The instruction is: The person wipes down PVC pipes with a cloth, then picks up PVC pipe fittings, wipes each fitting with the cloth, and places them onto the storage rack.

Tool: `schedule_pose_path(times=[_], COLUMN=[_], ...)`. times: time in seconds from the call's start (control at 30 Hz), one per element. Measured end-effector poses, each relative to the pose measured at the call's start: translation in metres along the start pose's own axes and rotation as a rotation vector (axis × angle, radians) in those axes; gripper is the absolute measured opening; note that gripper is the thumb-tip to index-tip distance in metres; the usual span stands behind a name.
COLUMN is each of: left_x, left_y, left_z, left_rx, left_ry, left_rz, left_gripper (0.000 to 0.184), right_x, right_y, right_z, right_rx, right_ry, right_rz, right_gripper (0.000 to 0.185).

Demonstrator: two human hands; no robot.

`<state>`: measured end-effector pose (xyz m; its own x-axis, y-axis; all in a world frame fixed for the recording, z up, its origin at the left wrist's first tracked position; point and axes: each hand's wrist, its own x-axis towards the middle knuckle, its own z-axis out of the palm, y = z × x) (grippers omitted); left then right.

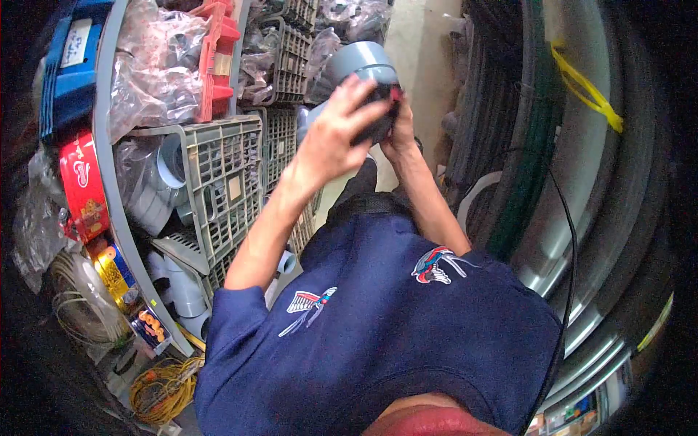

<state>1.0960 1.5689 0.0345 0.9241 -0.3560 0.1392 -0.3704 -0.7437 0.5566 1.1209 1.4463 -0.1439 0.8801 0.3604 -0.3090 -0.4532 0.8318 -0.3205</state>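
Note:
A grey plastic pipe fitting (362, 55) with a wide round collar is held up in front of me, between both hands. Below its grey end is a dark section with a small red patch; I cannot make out what that part is. My left hand (340, 129) lies across the dark section from the left, its fingers somewhat spread and smeared by motion. From the right, my right hand (400, 131) grips the fitting, with most of its fingers hidden behind it.
Shelving on the left carries a grey lattice crate (224, 190) of pipe fittings, a red crate (218, 62) with plastic-wrapped parts and a blue bin (70, 69). A coiled yellow cord (163, 392) lies lower left. Long dark pipes (483, 109) line the right side of the aisle floor (416, 65).

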Motion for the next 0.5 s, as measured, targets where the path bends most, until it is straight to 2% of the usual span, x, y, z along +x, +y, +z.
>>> schedule_pose_path(times=[0.03, 0.07, 0.13, 0.2, 0.27, 0.33, 0.4, 0.43, 0.47, 0.5], left_x=[-0.016, -0.027, -0.038, -0.024, -0.001, 0.017, 0.013, 0.003, -0.004, -0.017], left_y=[0.006, 0.012, 0.002, -0.010, -0.008, 0.006, 0.018, 0.018, 0.016, 0.004], left_z=[-0.004, -0.009, -0.008, -0.012, -0.007, 0.006, 0.002, -0.007, -0.018, -0.022], left_rx=[0.094, 0.126, 0.199, 0.143, 0.060, 0.229, 0.240, 0.218, 0.166, 0.119], left_ry=[-0.131, -0.174, -0.021, 0.192, 0.326, 0.368, 0.296, 0.192, 0.133, 0.144], left_rz=[0.020, 0.050, 0.052, -0.039, -0.271, -0.322, -0.109, -0.017, 0.014, -0.050], left_gripper=[0.066, 0.066, 0.066, 0.060, 0.055, 0.054, 0.057, 0.060, 0.063, 0.061], right_x=[-0.002, -0.007, -0.013, -0.013, -0.013, -0.011, -0.011, -0.014, -0.017, -0.018], right_y=[-0.013, -0.028, -0.035, -0.036, -0.033, -0.030, -0.034, -0.042, -0.052, -0.060], right_z=[0.009, 0.029, 0.052, 0.058, 0.066, 0.072, 0.070, 0.067, 0.063, 0.066], right_rx=[0.026, 0.050, 0.082, 0.000, -0.049, -0.063, 0.031, -0.002, -0.036, -0.083], right_ry=[0.008, 0.016, 0.032, 0.081, 0.093, 0.115, 0.080, 0.039, -0.002, -0.006], right_rz=[0.097, 0.196, 0.171, 0.130, 0.101, 0.043, 0.019, 0.040, 0.065, 0.055], right_gripper=[0.082, 0.082, 0.082, 0.080, 0.079, 0.078, 0.079, 0.078, 0.078, 0.077])
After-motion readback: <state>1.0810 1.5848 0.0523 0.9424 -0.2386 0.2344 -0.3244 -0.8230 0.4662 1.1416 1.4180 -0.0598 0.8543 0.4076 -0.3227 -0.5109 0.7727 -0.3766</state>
